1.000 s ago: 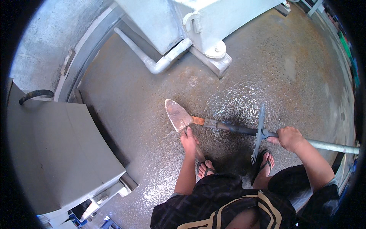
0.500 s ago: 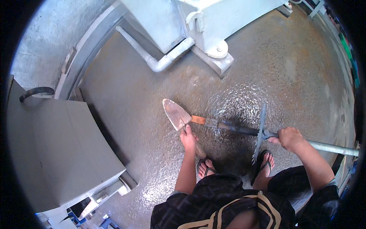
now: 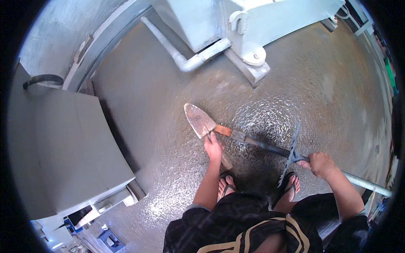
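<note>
My left hand (image 3: 214, 147) is closed round the neck of a trowel (image 3: 198, 120), whose pointed, rust-marked blade tilts up to the left. Its wooden handle (image 3: 226, 161) hangs below my hand. My right hand (image 3: 322, 164) grips a rake just behind its toothed grey head (image 3: 290, 158); the rake's pale pole (image 3: 367, 184) runs on to the right. In line with it, a dark bar (image 3: 263, 144) with an orange end (image 3: 223, 130) reaches across to the trowel blade. Whether that bar is joined to the rake, I cannot tell.
My sandalled feet stand on a wet, rough concrete floor (image 3: 168, 126). Ahead is a white metal machine frame (image 3: 295, 21) on a foot block, with a bent white pipe (image 3: 185, 64) beside it. A grey cabinet (image 3: 63, 147) stands left; a blue object (image 3: 112, 240) lies lower left.
The view has shifted a little, with the machine and cabinet moving in the picture. Both hands keep their hold; the rake and bar slope more steeply down to the right.
</note>
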Tool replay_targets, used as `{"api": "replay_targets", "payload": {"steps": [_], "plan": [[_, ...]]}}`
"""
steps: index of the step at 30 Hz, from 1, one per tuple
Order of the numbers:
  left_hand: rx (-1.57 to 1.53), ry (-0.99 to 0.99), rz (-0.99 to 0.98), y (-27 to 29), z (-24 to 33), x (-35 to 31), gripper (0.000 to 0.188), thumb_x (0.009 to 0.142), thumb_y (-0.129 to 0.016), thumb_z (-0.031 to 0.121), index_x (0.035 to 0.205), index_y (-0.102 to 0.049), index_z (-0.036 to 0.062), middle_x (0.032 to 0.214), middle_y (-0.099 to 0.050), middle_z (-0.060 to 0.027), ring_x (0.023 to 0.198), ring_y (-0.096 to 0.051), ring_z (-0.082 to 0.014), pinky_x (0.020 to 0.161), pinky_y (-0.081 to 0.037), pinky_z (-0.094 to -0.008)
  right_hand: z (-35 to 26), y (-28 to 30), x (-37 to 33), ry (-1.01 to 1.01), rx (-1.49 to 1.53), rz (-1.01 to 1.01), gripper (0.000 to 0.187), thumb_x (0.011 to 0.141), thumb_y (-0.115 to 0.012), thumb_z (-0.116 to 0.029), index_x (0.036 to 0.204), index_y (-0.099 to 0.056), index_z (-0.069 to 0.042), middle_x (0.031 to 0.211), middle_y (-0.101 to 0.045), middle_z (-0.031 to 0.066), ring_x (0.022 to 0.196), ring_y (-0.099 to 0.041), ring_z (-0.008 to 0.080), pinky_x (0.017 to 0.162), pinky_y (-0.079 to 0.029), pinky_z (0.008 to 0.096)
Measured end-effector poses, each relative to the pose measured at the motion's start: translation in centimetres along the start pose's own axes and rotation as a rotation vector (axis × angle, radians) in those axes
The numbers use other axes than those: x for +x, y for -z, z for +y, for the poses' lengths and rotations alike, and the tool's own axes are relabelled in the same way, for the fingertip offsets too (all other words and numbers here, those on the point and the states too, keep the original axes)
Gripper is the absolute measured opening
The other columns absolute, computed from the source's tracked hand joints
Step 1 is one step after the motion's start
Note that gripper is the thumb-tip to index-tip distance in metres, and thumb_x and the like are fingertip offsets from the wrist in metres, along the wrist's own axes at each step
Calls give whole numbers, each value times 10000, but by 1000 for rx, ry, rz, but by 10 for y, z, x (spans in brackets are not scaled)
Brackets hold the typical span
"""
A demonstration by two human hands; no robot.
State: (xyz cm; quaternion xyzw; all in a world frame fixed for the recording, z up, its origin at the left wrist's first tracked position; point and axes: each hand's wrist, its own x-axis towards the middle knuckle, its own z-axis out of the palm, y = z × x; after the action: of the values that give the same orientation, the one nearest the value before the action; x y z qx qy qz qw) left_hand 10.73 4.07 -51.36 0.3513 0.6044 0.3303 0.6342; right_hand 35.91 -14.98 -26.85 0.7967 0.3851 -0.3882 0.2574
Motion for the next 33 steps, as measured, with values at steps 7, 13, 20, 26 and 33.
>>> {"api": "replay_targets", "payload": {"steps": [7, 13, 20, 26, 33], "plan": [[66, -5, -78, -4, 4, -26, 252, 948, -460, 279, 923, -466, 28, 517, -433, -9, 379, -433, -119, 356, -372, -266, 5, -9, 5, 68, -22, 12, 669, 828, -440, -627, 857, -648, 8, 856, -616, 279, 889, -598, 422, 805, -472, 472], [83, -20, -79, -13, 0, -50, 264, 941, -477, 265, 862, -466, 14, 490, -464, -27, 372, -460, -123, 353, -380, -278, 9, -20, 4, 77, -37, 117, 672, 819, -461, -625, 772, -629, 24, 767, -607, 262, 826, -594, 429, 738, -468, 479], [173, -25, -105, -11, -5, -61, 233, 957, -441, 261, 885, -448, 39, 513, -452, -19, 398, -459, -118, 380, -392, -273, -7, -10, -4, 8, -19, 11, 689, 830, -435, -630, 822, -635, 30, 845, -613, 279, 885, -594, 423, 772, -475, 478], [150, -47, 0, -8, 5, -32, 258, 946, -461, 278, 895, -468, 25, 516, -459, -29, 395, -465, -124, 368, -393, -285, -4, -13, -2, 29, 17, 15, 687, 830, -441, -627, 816, -636, 32, 829, -612, 278, 862, -598, 424, 759, -473, 480], [-145, 38, 274, 17, 0, 21, 299, 933, -495, 318, 917, -442, 24, 524, -420, -12, 383, -408, -109, 345, -375, -271, -3, -17, -1, 67, 18, 46, 684, 827, -453, -625, 792, -636, 33, 805, -612, 274, 846, -598, 430, 754, -469, 485]]}}
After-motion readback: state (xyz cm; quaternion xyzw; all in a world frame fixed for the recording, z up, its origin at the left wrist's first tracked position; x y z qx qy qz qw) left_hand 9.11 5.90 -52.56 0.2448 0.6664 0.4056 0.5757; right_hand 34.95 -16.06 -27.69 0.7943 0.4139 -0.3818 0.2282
